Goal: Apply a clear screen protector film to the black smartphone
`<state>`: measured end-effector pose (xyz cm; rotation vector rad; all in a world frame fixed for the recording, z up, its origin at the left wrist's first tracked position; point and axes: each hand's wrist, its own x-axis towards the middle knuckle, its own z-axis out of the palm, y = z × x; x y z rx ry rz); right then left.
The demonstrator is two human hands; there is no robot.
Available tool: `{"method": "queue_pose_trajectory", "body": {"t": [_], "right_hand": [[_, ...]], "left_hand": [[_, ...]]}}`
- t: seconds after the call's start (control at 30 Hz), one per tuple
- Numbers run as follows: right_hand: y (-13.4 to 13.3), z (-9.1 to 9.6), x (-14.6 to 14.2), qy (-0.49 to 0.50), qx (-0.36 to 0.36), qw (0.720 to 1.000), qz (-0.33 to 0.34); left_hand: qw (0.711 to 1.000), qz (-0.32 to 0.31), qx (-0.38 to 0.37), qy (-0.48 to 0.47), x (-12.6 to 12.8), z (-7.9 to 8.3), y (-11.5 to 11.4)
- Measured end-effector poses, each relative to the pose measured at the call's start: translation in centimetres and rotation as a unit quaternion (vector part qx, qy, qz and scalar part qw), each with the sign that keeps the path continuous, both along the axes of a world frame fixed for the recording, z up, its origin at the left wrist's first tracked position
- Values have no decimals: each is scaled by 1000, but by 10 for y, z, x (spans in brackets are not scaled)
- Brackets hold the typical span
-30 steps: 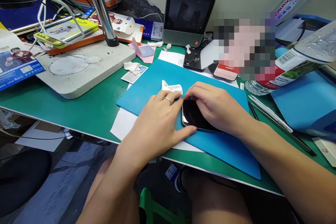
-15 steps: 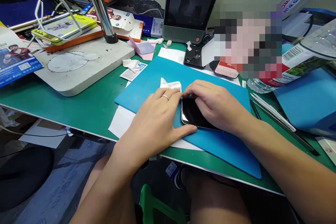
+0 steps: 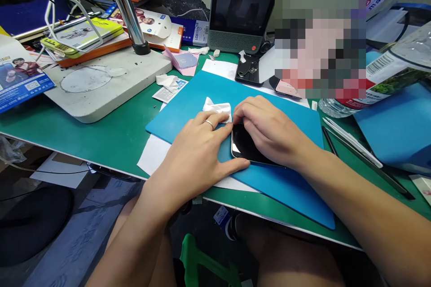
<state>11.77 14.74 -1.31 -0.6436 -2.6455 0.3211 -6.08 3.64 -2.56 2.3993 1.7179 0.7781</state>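
A smartphone (image 3: 243, 144) with a dark, glossy screen lies on a blue mat (image 3: 188, 98). My left hand (image 3: 198, 150), a ring on one finger, braces its left end: the thumb rests at the near edge and the index fingertip at the far left corner. Over the screen, my right hand (image 3: 269, 128) is closed, its fingers curled and pinched at the far left corner, close to the left fingertips. Whatever it may hold there is hidden. A crumpled white wipe (image 3: 217, 108) lies just beyond my left fingers.
A lamp stand base (image 3: 111, 85) fills the left of the green table (image 3: 111, 139). A tablet-like display (image 3: 240, 9) stands at the back. Tweezers (image 3: 353, 143) and a water bottle (image 3: 380, 74) are on the right. Another phone (image 3: 249, 70) lies beyond the mat.
The view has shifted slightly. My right hand has moved a little, its fingers more tightly curled at the phone's far left corner. My left hand stays on the phone.
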Motion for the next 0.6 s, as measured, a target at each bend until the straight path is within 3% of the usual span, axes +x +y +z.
{"method": "queue_pose_trajectory", "body": {"t": [0.6], "right_hand": [[-3,4,1,17,-31,999,1]], "left_hand": [[1000,-6,-5,-1,0,0,0]]}}
